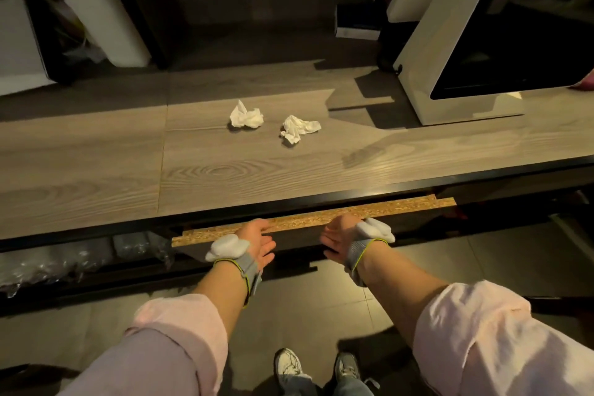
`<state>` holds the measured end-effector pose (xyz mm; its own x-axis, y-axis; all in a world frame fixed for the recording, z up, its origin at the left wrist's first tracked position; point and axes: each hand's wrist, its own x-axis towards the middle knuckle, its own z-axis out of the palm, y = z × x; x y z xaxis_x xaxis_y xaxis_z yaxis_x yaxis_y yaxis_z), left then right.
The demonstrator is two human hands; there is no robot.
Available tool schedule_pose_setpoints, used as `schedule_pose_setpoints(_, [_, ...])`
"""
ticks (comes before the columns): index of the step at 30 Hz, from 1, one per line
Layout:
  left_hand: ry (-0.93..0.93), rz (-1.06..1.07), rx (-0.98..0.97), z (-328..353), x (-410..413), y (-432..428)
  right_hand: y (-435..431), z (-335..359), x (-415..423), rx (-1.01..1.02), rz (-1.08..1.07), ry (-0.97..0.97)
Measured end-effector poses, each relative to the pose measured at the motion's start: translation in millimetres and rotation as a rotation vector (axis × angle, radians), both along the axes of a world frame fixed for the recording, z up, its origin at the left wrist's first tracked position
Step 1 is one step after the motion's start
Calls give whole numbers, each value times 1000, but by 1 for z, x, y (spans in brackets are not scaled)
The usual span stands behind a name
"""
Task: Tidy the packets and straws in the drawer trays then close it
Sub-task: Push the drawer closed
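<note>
The drawer [385,209] under the wooden counter is nearly pushed in; only the raw chipboard top edge of its dark front panel shows. Both hands are flat against that front. My left hand [258,243] presses near the panel's left part with straight fingers. My right hand [337,236] presses near the middle, fingers straight too. The drawer's inside, its trays, packets and straws are hidden.
Two crumpled white tissues [246,116] [299,128] lie on the counter [96,170]. A white-framed screen [482,42] stands at the back right. Clear plastic-wrapped items [64,260] sit on a shelf below the counter at left. My shoes [289,366] stand on the tiled floor.
</note>
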<state>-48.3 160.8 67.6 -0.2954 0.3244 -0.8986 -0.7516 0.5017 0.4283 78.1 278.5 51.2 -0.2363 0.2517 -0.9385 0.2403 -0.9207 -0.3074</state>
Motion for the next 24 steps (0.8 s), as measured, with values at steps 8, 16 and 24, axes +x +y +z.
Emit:
schedule_pose_setpoints(8, [-87, 158, 186, 4, -34, 15, 9, -3, -33, 64, -177, 18])
schedule_pose_setpoints(16, [-19, -457, -44, 23, -70, 45, 29, 27, -50, -40, 496, -35])
schedule_pose_setpoints(24, [674, -265, -53, 30, -128, 113, 93, 62, -127, 630, 497, 8])
